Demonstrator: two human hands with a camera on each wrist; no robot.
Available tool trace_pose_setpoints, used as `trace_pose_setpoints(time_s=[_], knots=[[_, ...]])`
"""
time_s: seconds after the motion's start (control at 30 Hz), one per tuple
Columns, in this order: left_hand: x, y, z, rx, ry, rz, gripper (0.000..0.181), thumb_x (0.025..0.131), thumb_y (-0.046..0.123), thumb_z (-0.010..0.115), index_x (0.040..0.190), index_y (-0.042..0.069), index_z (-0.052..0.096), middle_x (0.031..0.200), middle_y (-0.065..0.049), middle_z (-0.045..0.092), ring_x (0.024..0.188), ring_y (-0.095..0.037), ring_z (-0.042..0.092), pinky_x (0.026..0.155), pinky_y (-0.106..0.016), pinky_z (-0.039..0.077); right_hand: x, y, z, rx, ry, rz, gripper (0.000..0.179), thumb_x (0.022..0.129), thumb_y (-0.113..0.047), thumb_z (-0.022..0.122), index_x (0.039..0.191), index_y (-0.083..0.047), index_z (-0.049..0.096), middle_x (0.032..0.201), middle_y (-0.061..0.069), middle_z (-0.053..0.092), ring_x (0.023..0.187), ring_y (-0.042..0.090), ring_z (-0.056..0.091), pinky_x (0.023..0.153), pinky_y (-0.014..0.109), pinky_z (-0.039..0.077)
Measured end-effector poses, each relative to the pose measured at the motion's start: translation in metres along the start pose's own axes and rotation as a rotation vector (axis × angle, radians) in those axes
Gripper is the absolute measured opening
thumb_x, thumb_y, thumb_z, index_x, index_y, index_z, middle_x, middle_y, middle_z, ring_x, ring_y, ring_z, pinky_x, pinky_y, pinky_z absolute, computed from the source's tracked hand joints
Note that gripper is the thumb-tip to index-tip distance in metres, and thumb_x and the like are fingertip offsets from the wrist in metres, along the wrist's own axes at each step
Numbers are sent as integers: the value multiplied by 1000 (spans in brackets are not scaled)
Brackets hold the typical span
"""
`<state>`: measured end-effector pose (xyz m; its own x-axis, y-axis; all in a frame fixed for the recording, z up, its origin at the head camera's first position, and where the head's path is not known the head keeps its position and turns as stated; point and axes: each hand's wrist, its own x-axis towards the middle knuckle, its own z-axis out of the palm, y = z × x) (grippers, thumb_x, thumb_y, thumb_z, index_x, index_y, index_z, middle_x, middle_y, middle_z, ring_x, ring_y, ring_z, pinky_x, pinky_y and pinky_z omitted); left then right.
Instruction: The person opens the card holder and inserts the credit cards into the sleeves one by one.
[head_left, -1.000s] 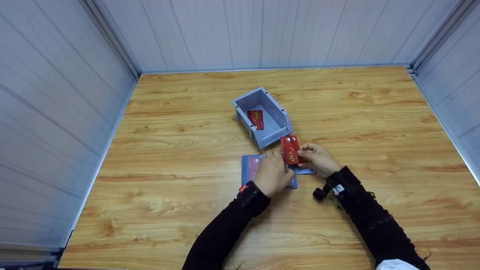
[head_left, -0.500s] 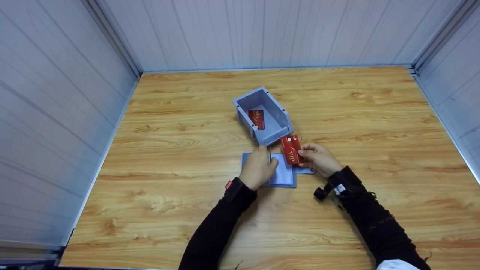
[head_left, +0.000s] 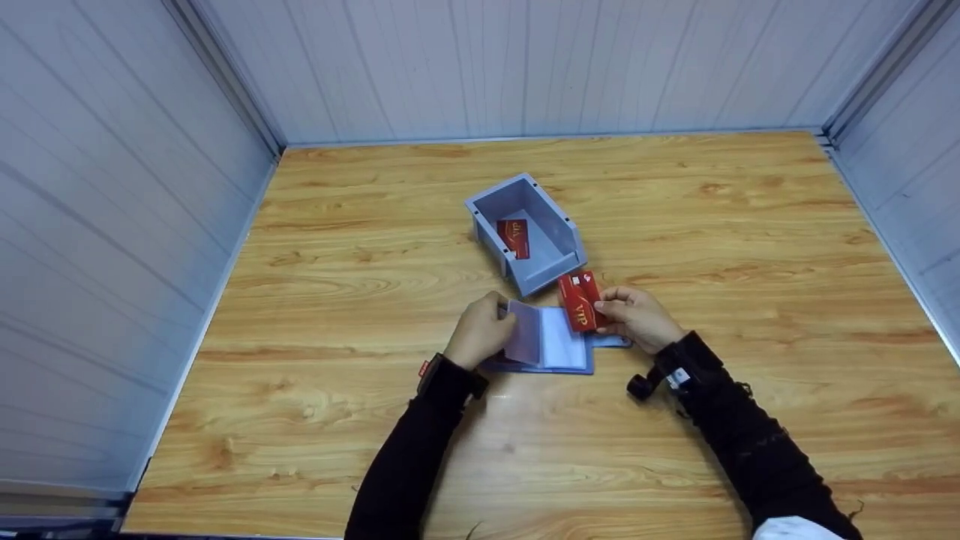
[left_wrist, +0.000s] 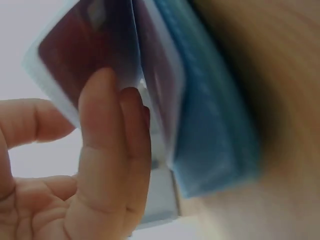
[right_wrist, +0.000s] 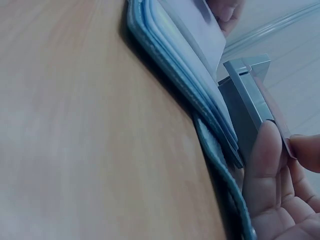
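A blue card holder [head_left: 590, 364] with clear sleeves lies spread on the table. My left hand [head_left: 481, 330] pinches one clear sleeve page [head_left: 523, 334] at its outer edge, holding it raised and tilted left. Through that page a dark red card [left_wrist: 70, 55] shows in the left wrist view. My right hand [head_left: 641, 321] grips a red VIP card [head_left: 577, 300] by its right edge, over the right side of the holder. In the right wrist view this card is seen nearly edge-on between thumb and fingers. A blue flap [head_left: 611, 341] sticks out under the right hand.
Just behind the holder stands a grey plastic bin [head_left: 551, 279], turned at an angle. Another red VIP card [head_left: 513, 238] lies inside it. Light panel walls [head_left: 555, 67] border the wooden table [head_left: 337, 420] at the back and both sides.
My left hand has moved left, turning a sleeve page over and uncovering a pale sleeve on the holder's right side. My right hand stays in place with the VIP card, which tilts slightly.
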<state>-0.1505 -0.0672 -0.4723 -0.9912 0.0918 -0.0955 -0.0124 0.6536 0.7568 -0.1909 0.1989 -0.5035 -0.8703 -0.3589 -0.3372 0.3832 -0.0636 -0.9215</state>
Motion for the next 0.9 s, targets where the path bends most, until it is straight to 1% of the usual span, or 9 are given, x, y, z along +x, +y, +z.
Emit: trace_pose_setpoints(time_s=[0.13,0.2,0.27,0.37,0.43,0.5,0.67,0.8,0.9], knots=[[3,-7,-4,-5,-14,-23,15,87,8,55,94,-1,64,88,-9,64,80,-21,58,75,-34,52,-1,-1,0,1,6,4,6,96,0,53,96,-6,55,87,-1,62,73,11,65,67,21,58],[4,-10,-6,-23,-31,-40,12,85,6,56,92,-1,64,82,-6,62,73,-17,57,69,-30,51,-1,-2,1,-6,11,2,6,97,-1,53,95,-6,55,87,-1,61,73,11,66,67,21,58],[4,-11,-8,-74,-53,-72,11,85,4,57,92,-1,63,78,-3,59,66,-14,56,63,-26,51,-1,-1,1,-15,16,3,6,97,-1,53,94,-6,56,87,-1,62,73,11,66,67,21,58],[4,-14,-9,-175,-92,-119,10,85,0,56,93,-3,60,74,-2,58,57,-12,58,56,-25,55,0,-1,1,-27,24,2,7,96,-2,54,93,-7,56,88,-1,62,74,12,66,68,22,58],[5,-16,-9,-233,-108,-145,9,85,-2,55,93,-4,59,73,-3,58,56,-12,59,55,-26,57,0,0,1,-28,24,4,7,96,-2,54,93,-8,56,88,-1,63,74,12,66,68,22,58],[5,-18,-9,-270,-119,-162,8,85,-4,55,93,-4,57,74,-3,58,56,-12,60,56,-26,58,0,0,2,-33,23,4,8,96,-2,55,92,-8,57,88,-2,63,74,12,66,68,23,58],[4,-21,-9,-301,-136,-176,7,85,-5,54,92,-4,55,72,-4,58,55,-12,59,56,-26,58,0,-3,3,-67,36,3,7,93,0,59,91,-7,59,85,-2,65,71,10,65,67,22,58],[3,-21,-9,-320,-151,-182,7,86,-6,53,91,-2,53,73,-5,58,55,-12,59,56,-26,59,-2,-8,9,-120,65,1,8,89,-1,64,90,-7,61,78,-4,67,65,8,64,64,20,57],[3,-21,-10,-336,-158,-187,7,86,-6,53,93,-3,53,74,-5,58,55,-12,59,56,-26,59,-2,-11,14,-159,66,-5,7,88,0,66,90,-6,62,73,-5,69,60,7,64,60,20,57]])
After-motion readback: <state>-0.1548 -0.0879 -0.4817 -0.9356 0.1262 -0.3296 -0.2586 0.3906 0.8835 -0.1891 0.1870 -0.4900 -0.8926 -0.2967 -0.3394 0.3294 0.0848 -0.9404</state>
